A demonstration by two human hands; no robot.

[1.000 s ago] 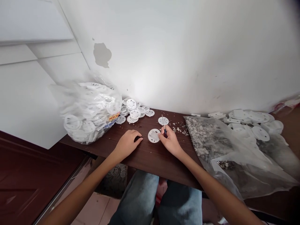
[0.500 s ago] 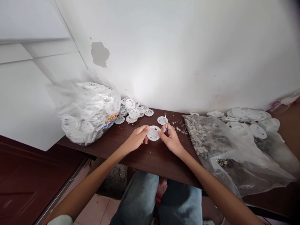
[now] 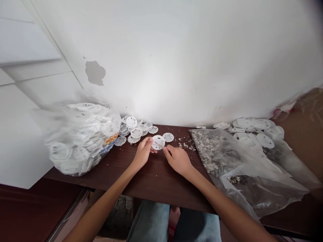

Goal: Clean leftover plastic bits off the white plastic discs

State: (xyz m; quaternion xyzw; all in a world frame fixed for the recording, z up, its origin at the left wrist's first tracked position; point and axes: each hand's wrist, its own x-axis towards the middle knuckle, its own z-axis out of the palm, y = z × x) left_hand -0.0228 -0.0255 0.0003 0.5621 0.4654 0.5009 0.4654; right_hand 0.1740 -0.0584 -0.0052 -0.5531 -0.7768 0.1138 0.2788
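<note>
Brown tabletop [image 3: 153,174] against a white wall [image 3: 176,67], with grey patch [image 3: 95,73] of lost paint far up and left of the left hand; blue jeans [image 3: 151,223] at table edge, below and between both hands.

Left hand [image 3: 143,154]: pinching a slotted white disc [image 3: 158,138] by its near-left rim, thumb on the face, fingers behind; disc tilted between the two hands, contact with the tabletop beneath not discernible.

Right hand [image 3: 178,159]: fingers curled, thumb and forefinger drawn together at the disc's lower right; apparently gripping a thin shaft [image 3: 159,145] across the disc's face — handle hidden, kind of tool cannot tell from this angle.

Beyond the right fingertips, just past the held disc: second disc [image 3: 168,137], flat on the tabletop; right of that, small metal pieces [image 3: 185,145] in a loose scatter.

Beyond the left hand and slightly left: heap of discs [image 3: 136,133], overlapping, near the wall; farther left: clear bag [image 3: 99,122], bulging with similar discs, printed label [image 3: 111,138] on the side nearest the hand.

Right of the right hand: large plastic bag [image 3: 247,158] with many small pieces inside — lying flat, open toward its near side; behind it, more white parts [image 3: 264,140], rounded and rectangular, stacked by the wall.
</note>
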